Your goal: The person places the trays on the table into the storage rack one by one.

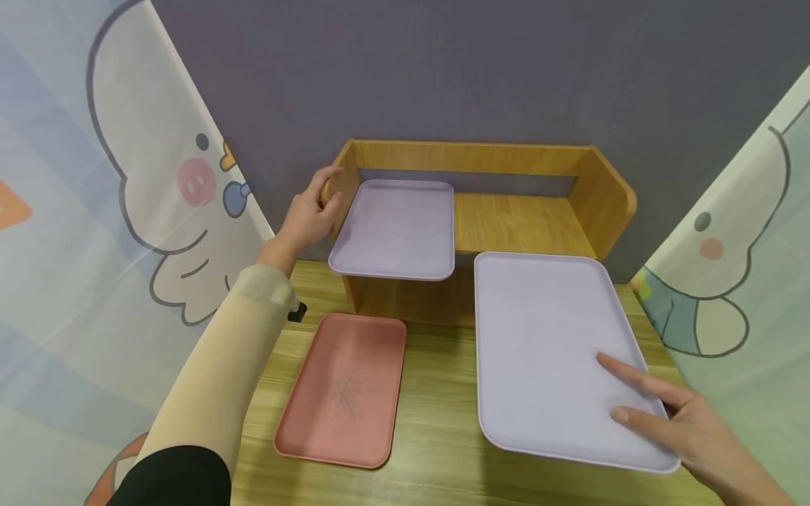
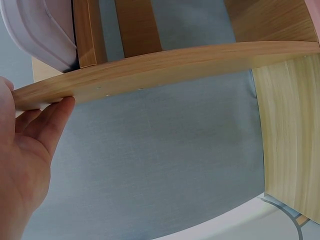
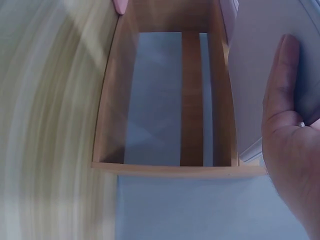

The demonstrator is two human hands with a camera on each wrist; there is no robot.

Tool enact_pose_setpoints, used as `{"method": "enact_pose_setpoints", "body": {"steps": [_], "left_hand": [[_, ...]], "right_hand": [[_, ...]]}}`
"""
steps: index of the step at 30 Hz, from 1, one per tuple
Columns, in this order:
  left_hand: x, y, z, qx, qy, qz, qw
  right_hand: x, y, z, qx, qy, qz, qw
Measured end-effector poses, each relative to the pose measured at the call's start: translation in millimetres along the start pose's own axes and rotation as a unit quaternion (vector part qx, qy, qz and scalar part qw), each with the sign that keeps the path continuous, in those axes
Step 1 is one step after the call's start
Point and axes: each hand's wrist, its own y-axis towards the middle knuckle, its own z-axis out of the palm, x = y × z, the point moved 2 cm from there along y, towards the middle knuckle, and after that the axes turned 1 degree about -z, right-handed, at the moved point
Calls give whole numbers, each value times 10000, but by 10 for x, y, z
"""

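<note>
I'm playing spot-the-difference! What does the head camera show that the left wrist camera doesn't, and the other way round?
Only head: the person's right grip and long cream sleeve.

Only left wrist: the outside face of the left panel of the yellow-brown wooden shelf.

Both: that shelf, the left grip, the rectangular pale-lavender tray on the shelf and the pale wood-grain table.

On the right I see a lavender tray [image 1: 550, 351] held face-up. Beyond it, a wooden shelf [image 1: 519, 219] stands upright.
</note>
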Motion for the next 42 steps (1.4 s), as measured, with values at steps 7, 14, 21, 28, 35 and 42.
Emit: {"method": "enact_pose_setpoints", "body": {"steps": [7,14,21,28,35,42], "left_hand": [[-10,1,11,11,-13,-19,10000],[-1,2,5,-21,-3,-40,10000],[11,4,16,-81,17,-14,10000],[3,2,20,-120,28,9,9999],[5,1,15,-134,33,44,9999],[4,-2,26,-88,30,32,10000]], "right_hand": [[81,108,-16,-93,-167,-24,9998],[198,317,-74,167,258,-191,9993],[346,631,-153,323,336,153,9988],[462,973,-226,455,342,208,9982],[513,1339,-322,708,720,193,9947],[549,1625,-422,617,800,294,9944]]}}
